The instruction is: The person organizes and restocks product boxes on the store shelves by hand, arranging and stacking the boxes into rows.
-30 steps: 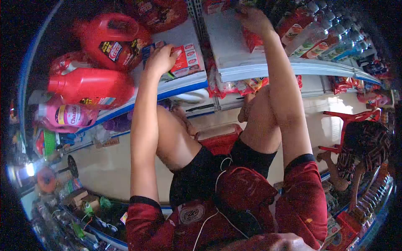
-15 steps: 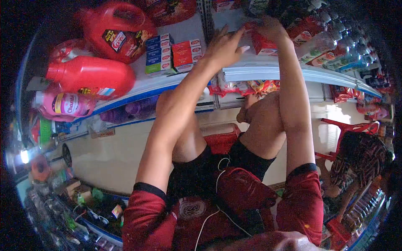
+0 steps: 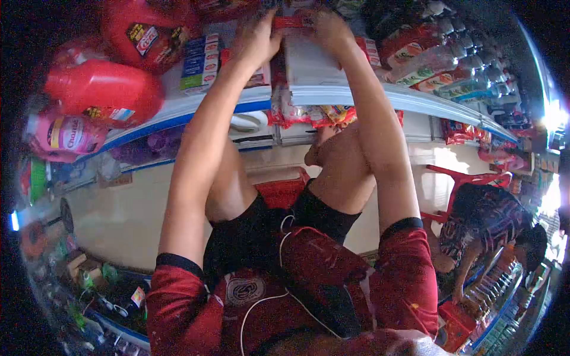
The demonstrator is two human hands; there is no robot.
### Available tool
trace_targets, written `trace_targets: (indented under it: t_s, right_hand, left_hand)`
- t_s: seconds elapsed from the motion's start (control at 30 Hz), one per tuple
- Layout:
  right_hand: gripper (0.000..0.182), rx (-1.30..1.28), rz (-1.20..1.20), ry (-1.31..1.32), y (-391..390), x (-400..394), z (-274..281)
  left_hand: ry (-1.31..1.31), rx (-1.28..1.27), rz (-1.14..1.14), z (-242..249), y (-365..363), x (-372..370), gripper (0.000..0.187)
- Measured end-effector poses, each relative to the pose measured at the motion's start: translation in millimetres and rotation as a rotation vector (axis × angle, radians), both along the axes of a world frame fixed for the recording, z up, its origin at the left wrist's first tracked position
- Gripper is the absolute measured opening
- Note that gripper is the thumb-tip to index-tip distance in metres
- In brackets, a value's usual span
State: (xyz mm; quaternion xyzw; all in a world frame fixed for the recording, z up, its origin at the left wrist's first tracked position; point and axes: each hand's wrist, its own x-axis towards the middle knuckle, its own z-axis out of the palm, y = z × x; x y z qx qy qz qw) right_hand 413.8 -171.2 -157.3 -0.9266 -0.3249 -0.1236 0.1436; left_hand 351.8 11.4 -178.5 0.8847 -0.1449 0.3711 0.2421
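Note:
A small red box (image 3: pixel 289 22) is held up between both hands over the shelf. My left hand (image 3: pixel 256 40) grips its left end, fingers bent around it. On its right end, my right hand (image 3: pixel 330 29) is closed, partly blurred. Below and left of my left hand stand stacked blue and green soap boxes (image 3: pixel 200 62), with red ones (image 3: pixel 256 77) partly behind my forearm. More red boxes (image 3: pixel 369 52) stand just right of my right wrist.
Large red jugs (image 3: pixel 104 92) and a pink bottle (image 3: pixel 66 135) line the left shelf. Clear bottles (image 3: pixel 436 62) fill the right shelf. A person (image 3: pixel 487 219) crouches at the right by a red chair (image 3: pixel 454 184). The metal shelf edge (image 3: pixel 320 95) runs across.
My left hand has closed on the red box, which is now held level between both hands. Both hands are further left and higher in view, and the camera view has shifted.

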Motion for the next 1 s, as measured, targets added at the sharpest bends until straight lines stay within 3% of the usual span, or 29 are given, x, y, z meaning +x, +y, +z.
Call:
trace_targets:
  t_s: [0.03,0.1,0.13,0.2,0.23,0.33,0.4,0.43,0.47,0.53,0.6,0.77,0.87,1.0]
  right_hand:
    - [0.037,0.015,0.009,0.002,9.5,-5.2,-1.6]
    - [0.037,0.164,0.083,-0.021,27.5,-14.2,-7.7]
    - [0.037,0.178,0.083,-0.017,35.5,-16.1,-10.5]
    - [0.037,0.193,0.15,-0.048,47.2,-20.5,-14.3]
    - [0.037,0.199,0.147,-0.045,51.5,-24.0,-15.4]
    - [0.038,0.21,0.173,-0.052,67.0,-35.3,-11.4]
    - [0.038,0.199,0.291,0.157,71.7,-41.3,-4.3]
    - [0.036,0.179,0.265,0.1,77.4,-30.7,-23.6]
    - [0.036,0.176,0.286,0.097,78.5,-18.5,-40.5]
    - [0.034,0.14,0.315,0.092,82.1,-13.2,-42.7]
    - [0.032,0.033,0.27,0.146,81.2,-16.1,-34.8]
    - [0.036,0.221,0.299,0.338,76.5,-10.5,-39.0]
    - [0.041,0.227,0.264,0.375,73.1,6.1,-59.0]
    - [0.045,0.19,0.231,0.405,70.5,-5.7,-43.9]
  left_hand:
    - [0.102,-0.024,0.027,2.1,12.7,1.3,0.046]
    - [-0.014,0.002,-0.069,5.6,39.4,2.6,0.041]
    - [0.208,-0.076,-0.002,2.1,49.2,-3.7,0.039]
    - [0.347,-0.068,0.056,1.0,69.8,-12.4,0.045]
    - [0.364,-0.067,-0.02,-6.3,83.4,-8.7,0.057]
    - [0.553,-0.043,-0.042,-19.9,115.5,-14.0,0.063]
    - [0.601,-0.022,-0.07,-12.4,124.1,-21.7,0.06]
    - [0.649,0.025,-0.026,-6.7,126.7,-26.4,0.058]
    - [0.627,-0.028,-0.111,-6.4,126.8,-29.7,0.051]
    - [0.549,0.162,-0.15,-21.4,136.2,-18.0,0.039]
    - [0.542,0.032,-0.116,-27.2,132.6,-20.3,0.043]
    - [0.455,0.117,-0.028,-42.7,127.1,-11.3,0.048]
    - [0.53,0.281,0.063,-12.2,113.1,-25.9,0.055]
    - [0.639,0.356,0.119,-1.2,108.2,-30.9,0.059]
